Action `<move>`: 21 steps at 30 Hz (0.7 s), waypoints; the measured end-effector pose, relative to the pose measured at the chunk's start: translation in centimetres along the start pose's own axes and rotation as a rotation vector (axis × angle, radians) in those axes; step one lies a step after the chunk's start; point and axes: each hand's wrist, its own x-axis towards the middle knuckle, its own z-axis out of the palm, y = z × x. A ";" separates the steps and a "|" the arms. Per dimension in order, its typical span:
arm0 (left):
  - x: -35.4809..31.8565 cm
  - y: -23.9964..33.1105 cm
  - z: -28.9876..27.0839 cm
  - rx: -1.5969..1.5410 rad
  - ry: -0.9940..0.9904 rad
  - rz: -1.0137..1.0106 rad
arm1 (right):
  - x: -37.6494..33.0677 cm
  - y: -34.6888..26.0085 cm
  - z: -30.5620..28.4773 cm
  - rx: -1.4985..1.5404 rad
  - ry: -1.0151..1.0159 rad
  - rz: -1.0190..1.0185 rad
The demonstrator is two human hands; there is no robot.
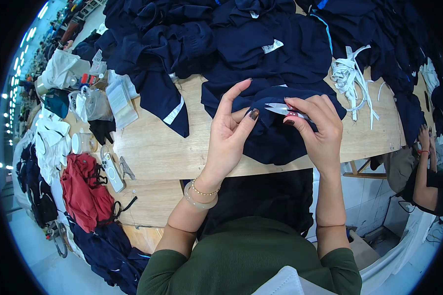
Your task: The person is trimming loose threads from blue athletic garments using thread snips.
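In my right hand is a small pair of scissors with red on the handle, its pointed silver blades slightly apart and aimed left. My left hand pinches a fold of a dark navy garment between its thumb and the fingers behind, with the index finger raised. The blade tips are just right of the left thumb, over the navy cloth. Whatever thread or edge lies between thumb and blades is too small to make out. The garment hangs over the table's near edge area.
Navy garments heap at the back of the wooden table. White strips lie to the right. At left are plastic bags, a phone and a red bag. Another person's arm shows far right.
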 end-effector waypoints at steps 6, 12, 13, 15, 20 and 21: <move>0.0 0.5 0.1 -0.158 0.074 -0.132 | 0.0 0.5 0.6 0.094 0.083 -0.022; -0.1 0.4 0.0 -0.503 0.116 -0.229 | -1.4 0.0 1.0 0.064 0.173 0.009; -0.2 0.4 0.2 -0.545 0.129 -0.238 | -1.7 -0.1 1.2 0.064 0.153 0.046; -0.4 0.7 0.6 -0.546 0.130 -0.238 | -1.9 -0.1 1.8 0.038 0.162 0.032; -0.5 0.8 1.2 -0.521 0.131 -0.213 | -1.4 -0.2 2.6 0.034 0.232 0.022; -0.5 0.6 1.2 -0.509 0.133 -0.191 | -1.3 -0.3 2.7 0.035 0.232 0.022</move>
